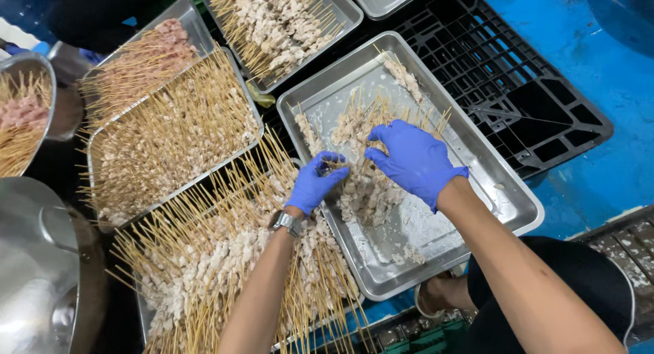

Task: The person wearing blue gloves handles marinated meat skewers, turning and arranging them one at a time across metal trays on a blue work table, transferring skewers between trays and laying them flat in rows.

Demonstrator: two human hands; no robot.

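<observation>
The left hand (pixel 315 184), in a blue glove, pinches the end of a meat skewer (pixel 335 165) between its fingertips. The right hand (pixel 413 158), also gloved in blue, lies spread with loose fingers on the pile of floured skewers (pixel 364 190). The two hands are close together but do not touch. The pile lies in a steel tray (pixel 504 190) dusted with white flour. Just left of it, other trays (pixel 204 34) are full of skewers. The steel tray rests on a black plastic pallet (pixel 518 88) on the blue floor (pixel 606 61).
</observation>
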